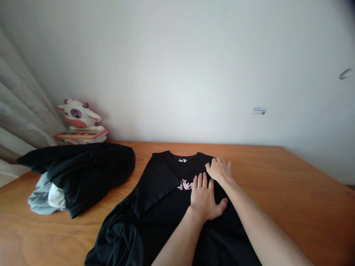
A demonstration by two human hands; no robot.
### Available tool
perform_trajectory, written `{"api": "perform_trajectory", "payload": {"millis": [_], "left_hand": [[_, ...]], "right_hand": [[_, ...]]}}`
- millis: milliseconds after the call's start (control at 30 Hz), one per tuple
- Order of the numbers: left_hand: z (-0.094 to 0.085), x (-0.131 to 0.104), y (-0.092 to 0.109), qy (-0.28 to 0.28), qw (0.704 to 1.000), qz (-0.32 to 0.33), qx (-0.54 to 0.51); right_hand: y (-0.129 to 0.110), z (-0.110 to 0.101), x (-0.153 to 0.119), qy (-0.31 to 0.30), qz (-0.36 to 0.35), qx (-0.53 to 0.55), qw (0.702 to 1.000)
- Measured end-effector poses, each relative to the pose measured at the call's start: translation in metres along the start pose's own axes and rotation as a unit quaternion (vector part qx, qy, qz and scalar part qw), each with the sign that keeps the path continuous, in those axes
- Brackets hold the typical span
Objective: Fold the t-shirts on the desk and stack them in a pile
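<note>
Both hands are down on the black T-shirt (166,207), which lies collar-up toward the far edge of the wooden table (291,192), spread across the middle and running off the near edge. The left hand (204,197) lies flat, palm down, fingers close together and thumb out to the side, pressing the chest of the shirt just right of the pink print (184,184), partly covering it. The right hand (219,169) sits just beyond it, near the shirt's right shoulder, fingers loosely spread and flat on the cloth, gripping nothing. The two hands are almost touching.

The shirt's left sleeve side is folded in over the front, forming a slanted flap (155,184), and the lower left part bunches in wrinkles near the table's near edge.

Off toward the left edge, well apart from the hands, a pile of dark clothes (83,173) is heaped over something pale grey and white (46,199). Behind it, at the far left corner against the wall, stands a cow toy (79,120) with a coloured keyboard. A curtain (19,111) hangs at the far left.
</note>
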State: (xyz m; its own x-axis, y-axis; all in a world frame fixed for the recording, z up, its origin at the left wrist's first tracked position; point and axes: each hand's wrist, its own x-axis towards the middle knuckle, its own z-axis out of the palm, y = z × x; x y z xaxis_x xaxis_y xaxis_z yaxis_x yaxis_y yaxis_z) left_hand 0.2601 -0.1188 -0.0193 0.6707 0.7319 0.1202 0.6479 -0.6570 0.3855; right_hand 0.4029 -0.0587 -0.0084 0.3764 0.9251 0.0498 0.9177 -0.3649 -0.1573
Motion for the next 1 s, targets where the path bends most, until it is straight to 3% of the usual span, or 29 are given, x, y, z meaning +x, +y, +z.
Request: {"api": "perform_trajectory", "payload": {"millis": [100,200,367,500,633,800,1000], "left_hand": [[-0.001,0.0,-0.002,-0.011,1.0,0.025,0.001],[0.007,0.002,-0.008,-0.039,0.997,0.064,0.019],[0.02,0.004,-0.016,-0.029,0.996,0.078,0.017],[0.012,0.004,-0.011,-0.029,0.997,0.064,-0.013],[0.002,0.004,-0.005,-0.023,0.998,0.008,-0.051],[0.003,0.006,-0.003,-0.005,0.998,-0.014,-0.059],[0.003,0.008,-0.002,0.001,0.998,-0.028,-0.059]], "right_hand": [[-0.034,0.001,0.007,-0.023,-0.114,0.019,0.993],[-0.071,0.014,0.007,-0.084,-0.214,0.044,0.972],[-0.101,0.021,0.015,-0.142,-0.211,0.072,0.964],[-0.082,0.001,0.03,-0.106,-0.18,0.096,0.973],[-0.035,-0.011,0.042,-0.044,-0.071,0.105,0.991],[0.017,0.003,0.036,0.032,0.028,0.17,0.985],[0.031,0.028,0.023,0.129,0.04,0.321,0.937]]}}
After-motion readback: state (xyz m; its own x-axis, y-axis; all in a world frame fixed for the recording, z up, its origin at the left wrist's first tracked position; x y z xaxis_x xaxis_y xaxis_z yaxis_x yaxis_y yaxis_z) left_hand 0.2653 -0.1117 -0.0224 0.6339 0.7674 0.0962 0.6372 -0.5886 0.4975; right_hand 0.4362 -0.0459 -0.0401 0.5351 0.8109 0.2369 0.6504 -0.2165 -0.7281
